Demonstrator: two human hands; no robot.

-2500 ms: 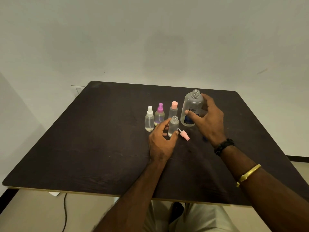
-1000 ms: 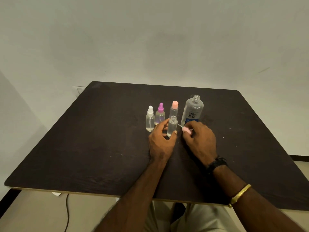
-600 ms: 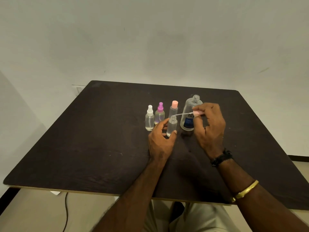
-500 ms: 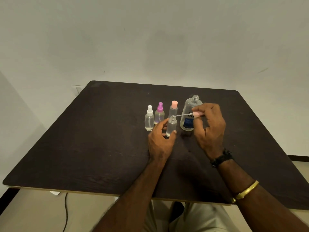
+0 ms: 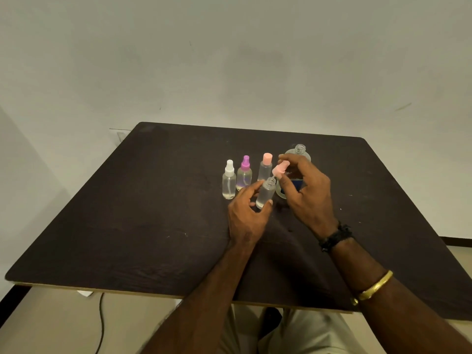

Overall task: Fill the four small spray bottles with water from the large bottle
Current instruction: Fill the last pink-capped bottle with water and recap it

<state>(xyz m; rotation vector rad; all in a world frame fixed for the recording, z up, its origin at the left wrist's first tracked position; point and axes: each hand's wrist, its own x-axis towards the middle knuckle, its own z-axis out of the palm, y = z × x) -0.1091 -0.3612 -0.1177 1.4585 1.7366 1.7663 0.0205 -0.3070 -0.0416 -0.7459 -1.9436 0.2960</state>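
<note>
A small uncapped spray bottle (image 5: 265, 194) stands on the dark table (image 5: 153, 213), gripped at its base by my left hand (image 5: 246, 215). My right hand (image 5: 305, 192) pinches a pink spray cap (image 5: 279, 170) just above the bottle's mouth, its thin tube pointing down into the neck. Behind stand three capped small bottles: a white-capped bottle (image 5: 229, 181), a purple-capped bottle (image 5: 244, 175) and a pink-capped bottle (image 5: 265, 167). The large clear bottle (image 5: 298, 152) with a blue label stands uncapped behind my right hand, which hides most of it.
The table's front edge (image 5: 153, 295) runs close to my lap. A black cable (image 5: 101, 325) hangs to the floor at the lower left. A plain wall rises behind the table.
My right hand picked the pink spray cap up off the table, lifted it near the large bottle, then swung it left over the open small bottle. The left hand stayed on the bottle.
</note>
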